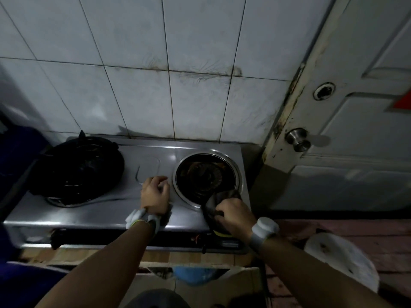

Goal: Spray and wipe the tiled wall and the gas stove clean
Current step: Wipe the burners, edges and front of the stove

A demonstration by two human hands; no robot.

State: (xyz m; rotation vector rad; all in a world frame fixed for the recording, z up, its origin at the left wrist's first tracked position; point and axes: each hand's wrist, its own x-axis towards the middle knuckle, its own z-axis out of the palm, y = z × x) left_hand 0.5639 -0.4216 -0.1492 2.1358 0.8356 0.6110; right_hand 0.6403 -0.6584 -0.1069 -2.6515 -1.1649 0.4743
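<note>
Right hand [236, 215] grips cloth [214, 202] on gas stove [89, 211] top.

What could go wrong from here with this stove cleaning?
The cloth gripped by the right hand sits on the rim of the right burner; it might snag there or drag grime across the steel. The black pan sits at the left of the stove, so wiping round it could nudge it. The tiled wall shows brown streaks; spraying them later may drip onto the wiped stove.
</note>
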